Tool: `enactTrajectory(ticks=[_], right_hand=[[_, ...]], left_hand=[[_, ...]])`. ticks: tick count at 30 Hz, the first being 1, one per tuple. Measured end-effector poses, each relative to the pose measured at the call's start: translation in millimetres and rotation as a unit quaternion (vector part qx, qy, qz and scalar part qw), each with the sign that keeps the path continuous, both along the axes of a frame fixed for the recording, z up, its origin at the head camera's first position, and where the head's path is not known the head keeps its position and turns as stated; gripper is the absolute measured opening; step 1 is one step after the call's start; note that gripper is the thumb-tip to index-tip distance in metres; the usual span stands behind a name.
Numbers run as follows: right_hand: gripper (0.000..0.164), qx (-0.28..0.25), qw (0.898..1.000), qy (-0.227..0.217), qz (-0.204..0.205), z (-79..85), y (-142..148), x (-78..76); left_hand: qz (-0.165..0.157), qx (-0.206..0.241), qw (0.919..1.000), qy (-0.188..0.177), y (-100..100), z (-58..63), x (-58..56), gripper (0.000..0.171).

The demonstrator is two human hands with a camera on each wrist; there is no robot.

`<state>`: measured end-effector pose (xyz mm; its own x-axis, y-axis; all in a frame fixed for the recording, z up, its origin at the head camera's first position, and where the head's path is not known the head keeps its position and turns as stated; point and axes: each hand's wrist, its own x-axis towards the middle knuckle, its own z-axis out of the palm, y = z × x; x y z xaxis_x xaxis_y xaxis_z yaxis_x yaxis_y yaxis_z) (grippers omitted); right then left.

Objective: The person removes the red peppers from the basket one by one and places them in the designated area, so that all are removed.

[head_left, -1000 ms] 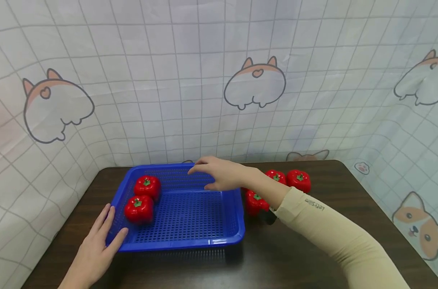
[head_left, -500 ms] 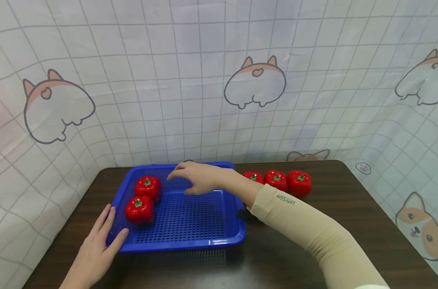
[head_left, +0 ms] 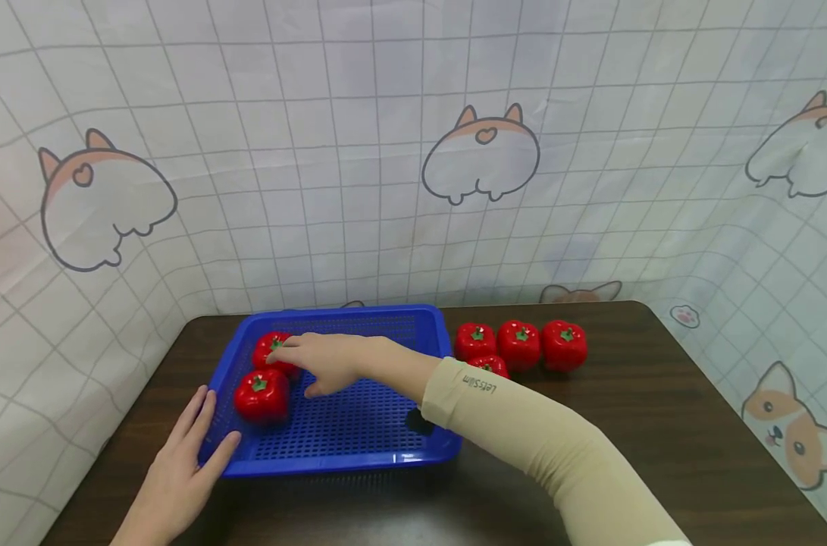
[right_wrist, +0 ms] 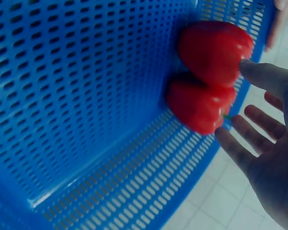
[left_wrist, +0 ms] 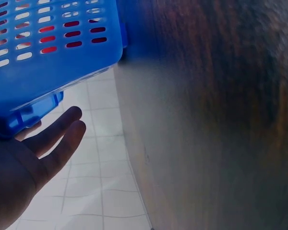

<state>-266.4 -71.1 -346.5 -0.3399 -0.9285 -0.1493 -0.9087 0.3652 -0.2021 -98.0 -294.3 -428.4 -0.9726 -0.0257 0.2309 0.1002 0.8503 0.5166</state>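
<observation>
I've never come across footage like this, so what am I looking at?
There is no machine, only a person. The left hand rests at the left edge of a blue basket; the right hand reaches toward two red peppers inside it and seems to grip nothing. The wide pictures come from a camera worn on the head, the two close ones from one on each wrist. The basket stands on a dark table. Four more red peppers show to its right, one partly hidden by the right sleeve.
</observation>
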Motion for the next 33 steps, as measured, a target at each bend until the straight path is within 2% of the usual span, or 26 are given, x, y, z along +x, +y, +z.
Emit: enactTrajectory(ticks=[9, 17, 23, 33], right_hand=[[0.076, -0.013, 1.0, 0.013, -0.001, -10.6, -27, 5.5], [0.074, 0.017, 1.0, 0.016, -0.005, -18.7, -37, 8.0], [0.068, 0.02, 1.0, 0.01, -0.005, -23.2, -41, 8.8], [0.041, 0.006, 1.0, 0.022, 0.007, -22.8, -50, 7.8]], left_hand=[[0.003, 0.003, 1.0, -0.008, 0, 0.6, -0.8, 0.077], [0.005, -0.001, 0.9999, -0.013, 0, -1.6, -1.9, 0.078], [0.004, 0.001, 1.0, -0.008, 0, -2.1, -1.7, 0.077], [0.004, 0.004, 1.0, -0.004, 2, -1.8, -1.1, 0.077]])
